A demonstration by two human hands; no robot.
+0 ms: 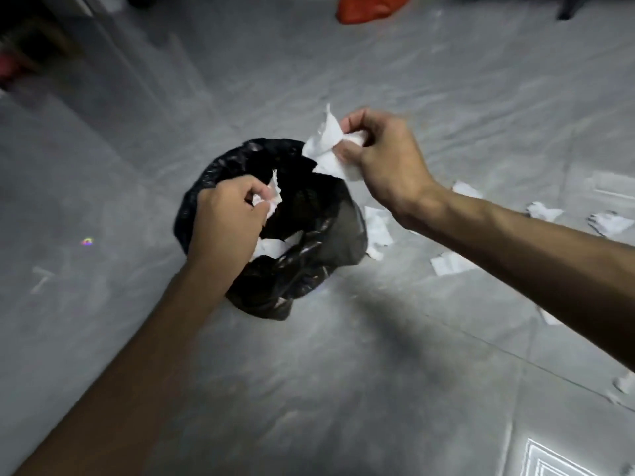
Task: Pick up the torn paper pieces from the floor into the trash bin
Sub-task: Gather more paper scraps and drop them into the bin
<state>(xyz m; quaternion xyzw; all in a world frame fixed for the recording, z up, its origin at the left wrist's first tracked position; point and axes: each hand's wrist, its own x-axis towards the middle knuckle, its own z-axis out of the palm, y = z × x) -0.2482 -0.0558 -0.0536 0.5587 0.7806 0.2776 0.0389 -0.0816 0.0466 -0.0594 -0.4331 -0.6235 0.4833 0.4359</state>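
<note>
A trash bin lined with a black plastic bag (309, 269) stands on the grey tiled floor at the middle of the view. My left hand (226, 221) hovers over the bin's left rim, closed on small white paper scraps (273, 197). My right hand (381, 159) is above the bin's right rim and grips a larger bunch of torn white paper (326, 146). Some white paper (271, 247) lies inside the bag. Several torn pieces lie on the floor to the right, such as one beside the bin (376, 231) and others further off (544, 211).
An orange-red bag (367, 8) lies on the floor at the far top. Dark furniture and a wall edge (31, 46) fill the upper left. More paper scraps (623, 384) lie at the lower right edge. Grey tile floor (343, 372) stretches in front of me.
</note>
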